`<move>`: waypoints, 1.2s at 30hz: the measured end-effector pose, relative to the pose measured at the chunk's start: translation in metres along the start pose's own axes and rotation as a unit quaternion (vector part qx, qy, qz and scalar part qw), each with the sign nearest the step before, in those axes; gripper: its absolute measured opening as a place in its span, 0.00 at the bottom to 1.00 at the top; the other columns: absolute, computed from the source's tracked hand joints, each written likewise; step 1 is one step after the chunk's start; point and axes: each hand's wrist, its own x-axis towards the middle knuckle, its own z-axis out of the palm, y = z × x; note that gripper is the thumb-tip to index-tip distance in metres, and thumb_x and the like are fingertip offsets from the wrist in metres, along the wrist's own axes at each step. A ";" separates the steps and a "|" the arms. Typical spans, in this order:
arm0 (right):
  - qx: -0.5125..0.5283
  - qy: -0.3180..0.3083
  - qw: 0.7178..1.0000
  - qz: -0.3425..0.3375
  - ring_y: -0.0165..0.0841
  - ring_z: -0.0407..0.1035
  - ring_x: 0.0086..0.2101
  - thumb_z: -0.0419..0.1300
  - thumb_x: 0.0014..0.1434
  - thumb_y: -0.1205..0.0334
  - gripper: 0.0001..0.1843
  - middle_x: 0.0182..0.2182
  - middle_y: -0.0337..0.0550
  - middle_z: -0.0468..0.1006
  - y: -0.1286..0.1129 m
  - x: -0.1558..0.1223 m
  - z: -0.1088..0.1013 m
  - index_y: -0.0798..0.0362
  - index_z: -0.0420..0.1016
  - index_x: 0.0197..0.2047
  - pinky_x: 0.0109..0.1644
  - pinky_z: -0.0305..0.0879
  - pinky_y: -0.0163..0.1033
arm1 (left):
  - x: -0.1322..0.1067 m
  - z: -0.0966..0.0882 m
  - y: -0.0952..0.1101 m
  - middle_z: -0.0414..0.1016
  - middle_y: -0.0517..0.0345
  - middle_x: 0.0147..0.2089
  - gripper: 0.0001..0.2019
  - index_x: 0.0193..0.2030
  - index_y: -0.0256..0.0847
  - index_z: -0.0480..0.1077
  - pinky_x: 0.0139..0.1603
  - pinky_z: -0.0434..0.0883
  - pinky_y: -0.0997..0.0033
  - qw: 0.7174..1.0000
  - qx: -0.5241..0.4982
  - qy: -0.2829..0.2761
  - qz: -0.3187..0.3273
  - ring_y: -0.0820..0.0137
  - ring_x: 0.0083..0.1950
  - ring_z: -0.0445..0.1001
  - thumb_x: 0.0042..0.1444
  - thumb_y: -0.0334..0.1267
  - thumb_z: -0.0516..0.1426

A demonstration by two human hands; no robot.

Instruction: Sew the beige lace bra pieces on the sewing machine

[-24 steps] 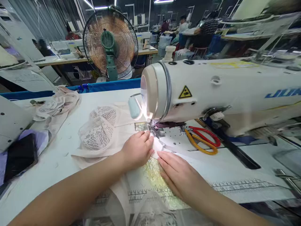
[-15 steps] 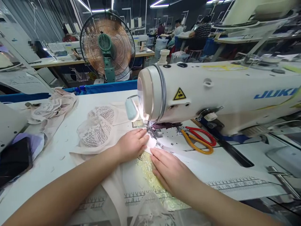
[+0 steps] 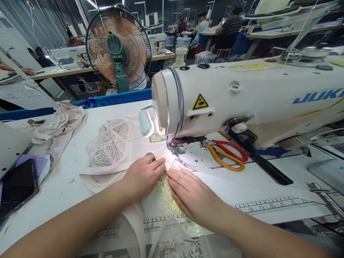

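My left hand (image 3: 143, 175) lies on pale beige fabric (image 3: 129, 165) just in front of the presser foot (image 3: 172, 147) of a white sewing machine (image 3: 242, 96), its fingers curled down onto the cloth. My right hand (image 3: 192, 195) rests flat beside it with fingers stretched out toward the needle, pressing the same fabric onto the table. A lace cup piece (image 3: 109, 150) of the garment sits to the left of my left hand.
Red and yellow scissors (image 3: 228, 156) lie on the machine bed right of the needle. A pile of lace pieces (image 3: 59, 125) and a dark phone (image 3: 17, 186) sit at the left. A standing fan (image 3: 118, 46) is behind the table. Other people work at far tables.
Both hands have slid back toward me, away from the presser foot, drawing the fabric with them. The camera view has shifted slightly.
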 end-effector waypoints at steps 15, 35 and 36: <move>0.032 0.001 0.999 0.034 0.44 0.66 0.52 0.49 0.61 0.68 0.16 0.51 0.56 0.73 0.010 -0.013 -0.006 0.63 0.71 0.49 0.54 0.67 0.52 | 0.003 0.005 -0.022 0.72 0.48 0.53 0.12 0.48 0.37 0.69 0.44 0.71 0.64 0.995 -0.075 0.004 0.070 0.65 0.43 0.68 0.62 0.30 0.48; 0.053 -0.003 0.997 0.048 0.43 0.66 0.52 0.50 0.60 0.69 0.16 0.51 0.55 0.73 0.010 -0.014 -0.004 0.61 0.71 0.49 0.55 0.66 0.52 | 0.013 0.001 -0.047 0.72 0.48 0.54 0.14 0.50 0.36 0.70 0.42 0.72 0.64 0.993 -0.075 -0.030 0.081 0.63 0.44 0.69 0.62 0.31 0.48; 0.053 -0.005 0.997 0.048 0.43 0.65 0.52 0.50 0.60 0.69 0.16 0.51 0.55 0.73 0.010 -0.014 -0.003 0.61 0.71 0.49 0.55 0.66 0.52 | 0.013 0.001 -0.048 0.72 0.48 0.54 0.14 0.50 0.36 0.70 0.42 0.72 0.63 0.994 -0.072 -0.033 0.078 0.64 0.44 0.69 0.62 0.31 0.48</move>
